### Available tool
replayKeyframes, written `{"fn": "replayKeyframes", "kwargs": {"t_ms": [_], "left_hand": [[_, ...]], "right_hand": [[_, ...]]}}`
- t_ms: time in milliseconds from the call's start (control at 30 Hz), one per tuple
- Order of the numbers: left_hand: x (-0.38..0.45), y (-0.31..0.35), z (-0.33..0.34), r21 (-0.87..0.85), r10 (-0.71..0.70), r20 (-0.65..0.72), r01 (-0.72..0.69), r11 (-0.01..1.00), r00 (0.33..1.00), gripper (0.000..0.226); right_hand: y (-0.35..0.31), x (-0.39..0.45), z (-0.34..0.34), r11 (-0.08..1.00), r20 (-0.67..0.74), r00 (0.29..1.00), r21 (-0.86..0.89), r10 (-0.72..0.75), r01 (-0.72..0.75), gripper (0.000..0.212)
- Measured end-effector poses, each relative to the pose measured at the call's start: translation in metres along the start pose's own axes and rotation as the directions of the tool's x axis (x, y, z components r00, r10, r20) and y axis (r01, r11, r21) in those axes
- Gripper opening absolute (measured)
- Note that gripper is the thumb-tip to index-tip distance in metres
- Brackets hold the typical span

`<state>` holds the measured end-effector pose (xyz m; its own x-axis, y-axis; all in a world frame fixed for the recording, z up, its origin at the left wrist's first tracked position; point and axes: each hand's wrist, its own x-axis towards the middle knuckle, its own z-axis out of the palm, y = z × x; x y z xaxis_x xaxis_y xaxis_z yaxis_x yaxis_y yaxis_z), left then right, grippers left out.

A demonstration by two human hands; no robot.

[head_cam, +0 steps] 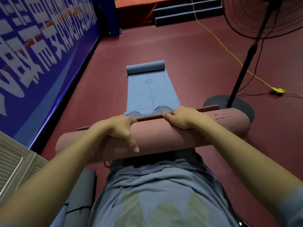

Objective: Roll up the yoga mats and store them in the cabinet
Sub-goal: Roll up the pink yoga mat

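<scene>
Two mats show plainly: we hold the pink roll fully wound, crosswise in front of our waist, while the blue mat lies flat on the red floor ahead, only its far end curled into a small roll. So we judge one mat rolled and not yet stored, the blue one barely begun. Grey rolls lie near left by a white louvred panel; whether that panel belongs to the cabinet we cannot tell.

Our left hand curls over the top of the pink roll left of its middle, thumb down the near face, fingers hooked over the far side at the loose outer edge. Our right hand grips right of middle in like manner, fingertips pressing that edge down. The roll's ends stick out beyond both hands.

Farther out, a standing fan rises at the right with a yellow cord across the floor, and a blue banner lines the left wall.
</scene>
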<state>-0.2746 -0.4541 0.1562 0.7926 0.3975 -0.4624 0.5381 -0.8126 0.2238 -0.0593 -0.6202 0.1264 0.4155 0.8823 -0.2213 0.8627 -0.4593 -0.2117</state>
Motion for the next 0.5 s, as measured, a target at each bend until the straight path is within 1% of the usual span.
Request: {"fn": "replayKeyframes", "kwargs": {"t_ms": [33,67,100,133,167,200,233,267,300,333,367,400,433,467,500], "left_hand": [[0.002,-0.006,0.003,-0.045,0.005,-0.050,-0.007,0.999,0.999,0.112],[0.003,-0.013,0.006,-0.096,0.016,-0.109,-0.027,0.995,0.994,0.117],[0.005,-0.019,0.008,-0.145,0.032,-0.168,-0.057,0.988,0.985,0.120],[0.006,-0.024,0.010,-0.186,0.051,-0.221,-0.093,0.978,0.974,0.121],[0.008,-0.027,0.010,-0.212,0.068,-0.271,-0.128,0.969,0.960,0.120],[0.010,-0.028,0.010,-0.224,0.083,-0.322,-0.161,0.961,0.943,0.119],[0.011,-0.027,0.009,-0.238,0.086,-0.364,-0.182,0.954,0.927,0.118],[0.014,-0.027,0.008,-0.264,0.077,-0.387,-0.190,0.946,0.919,0.121],[0.017,-0.027,0.007,-0.294,0.049,-0.376,-0.169,0.941,0.925,0.127],[0.019,-0.025,0.005,-0.317,0.015,-0.325,-0.124,0.940,0.945,0.136],[0.021,-0.022,0.003,-0.318,-0.015,-0.234,-0.062,0.946,0.972,0.145],[0.023,-0.019,0.001,-0.304,-0.035,-0.121,-0.003,0.953,0.992,0.149],[0.024,-0.015,-0.002,-0.289,-0.048,-0.018,0.041,0.956,0.999,0.146],[0.025,-0.011,-0.004,-0.276,-0.047,0.044,0.058,0.959,0.998,0.133],[0.025,-0.008,-0.006,-0.259,-0.032,0.049,0.044,0.965,0.998,0.115]], "right_hand": [[0.001,-0.002,0.005,0.999,-0.164,0.986,-0.001,-0.038,0.039,0.056],[0.001,-0.007,0.011,0.996,-0.347,0.934,0.010,-0.084,0.093,0.046],[0.000,-0.013,0.020,0.988,-0.516,0.848,0.020,-0.119,0.151,0.036],[-0.003,-0.023,0.029,0.980,-0.657,0.743,0.037,-0.124,0.196,0.027],[-0.008,-0.038,0.035,0.973,-0.735,0.673,0.082,-0.089,0.218,0.024],[-0.011,-0.050,0.044,0.965,-0.741,0.671,0.166,-0.015,0.205,0.029],[-0.013,-0.061,0.053,0.946,-0.680,0.730,0.279,0.074,0.164,0.039],[-0.015,-0.070,0.064,0.911,-0.537,0.832,0.399,0.140,0.104,0.051],[-0.016,-0.077,0.074,0.848,-0.328,0.930,0.529,0.169,0.033,0.059],[-0.017,-0.081,0.083,0.737,-0.078,0.984,0.672,0.161,-0.067,0.062],[-0.018,-0.083,0.087,0.570,0.165,0.979,0.796,0.122,-0.205,0.065],[-0.018,-0.081,0.090,0.357,0.326,0.944,0.876,0.057,-0.324,0.069],[-0.017,-0.077,0.091,0.122,0.389,0.921,0.914,-0.003,-0.386,0.072],[-0.017,-0.070,0.091,-0.103,0.390,0.920,0.915,-0.025,-0.391,0.073],[-0.018,-0.064,0.090,-0.306,0.372,0.928,0.881,-0.025,-0.362,0.075]]}}
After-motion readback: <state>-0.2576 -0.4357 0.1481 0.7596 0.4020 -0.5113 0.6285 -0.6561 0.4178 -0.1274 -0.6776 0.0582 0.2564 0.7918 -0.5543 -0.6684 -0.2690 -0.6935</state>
